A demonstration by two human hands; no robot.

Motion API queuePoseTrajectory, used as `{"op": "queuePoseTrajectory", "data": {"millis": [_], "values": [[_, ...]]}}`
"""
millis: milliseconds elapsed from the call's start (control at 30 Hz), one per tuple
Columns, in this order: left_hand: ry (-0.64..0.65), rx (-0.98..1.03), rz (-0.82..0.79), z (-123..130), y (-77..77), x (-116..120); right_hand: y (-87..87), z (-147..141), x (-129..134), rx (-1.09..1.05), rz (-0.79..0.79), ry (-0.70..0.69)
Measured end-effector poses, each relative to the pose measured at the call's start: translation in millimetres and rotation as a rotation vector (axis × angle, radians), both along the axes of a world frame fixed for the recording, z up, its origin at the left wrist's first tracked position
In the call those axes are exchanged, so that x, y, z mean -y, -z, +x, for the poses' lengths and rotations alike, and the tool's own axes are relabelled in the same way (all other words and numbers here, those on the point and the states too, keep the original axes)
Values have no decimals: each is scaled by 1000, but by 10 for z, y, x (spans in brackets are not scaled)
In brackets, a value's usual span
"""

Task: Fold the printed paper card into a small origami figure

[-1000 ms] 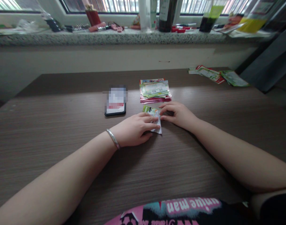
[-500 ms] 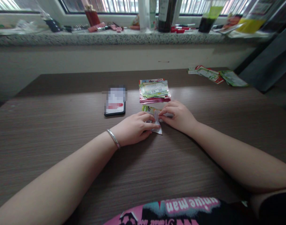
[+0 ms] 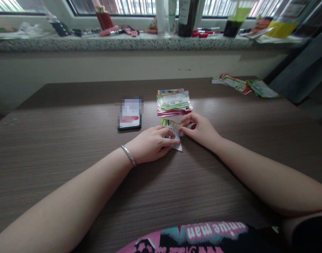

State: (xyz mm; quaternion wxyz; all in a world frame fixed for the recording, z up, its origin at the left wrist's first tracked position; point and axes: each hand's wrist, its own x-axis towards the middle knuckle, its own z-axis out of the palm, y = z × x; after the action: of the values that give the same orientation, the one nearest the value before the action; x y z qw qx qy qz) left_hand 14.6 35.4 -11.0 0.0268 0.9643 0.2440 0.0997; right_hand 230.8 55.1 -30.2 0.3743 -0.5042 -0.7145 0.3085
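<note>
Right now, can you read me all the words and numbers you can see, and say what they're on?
"unique man": on the shirt, upside down here; more lettering below it is cut off.
Small packet, packet pile, far-right packets: printed, too small or blurred.
Phone: screen blurred out.
Dark bottle on the windowsill: label too blurred.
</note>
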Motion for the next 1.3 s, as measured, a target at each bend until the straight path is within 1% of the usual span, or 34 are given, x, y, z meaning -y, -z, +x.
{"op": "queuePoseTrajectory", "data": {"millis": [133, 333, 433, 633, 800, 867, 1000, 1067, 1200, 1300], "values": [[-1, 0, 3, 3, -3, 2, -38, -21, -8, -8, -75, 33], [-3, -11, 12, 0, -9, 8, -12, -7, -18, 60, 2, 19], [-7, -19, 25, 8, -2, 5, -4, -5, -22, 71, 16, 7], [-24, -1, 21, 24, 17, 3, 11, 4, -53, -48, -27, -36], [-46, 49, -46, 36, 15, 36, 40, 7, -64, -93, -75, -48], [-78, 93, -81, 43, 18, 55, 19, -5, -46, -83, -71, -42], [-216, 184, -116, 60, 44, 78, -14, -49, 9, -73, -33, -17], [-238, 205, -132, 66, 63, 80, -1, -69, 29, -88, -57, -21], [-287, 289, -71, 75, 94, 72, 43, -89, 51, -124, -99, -76], [-311, 242, -45, 80, 95, 66, 37, -99, 66, -125, -87, -76]]}}
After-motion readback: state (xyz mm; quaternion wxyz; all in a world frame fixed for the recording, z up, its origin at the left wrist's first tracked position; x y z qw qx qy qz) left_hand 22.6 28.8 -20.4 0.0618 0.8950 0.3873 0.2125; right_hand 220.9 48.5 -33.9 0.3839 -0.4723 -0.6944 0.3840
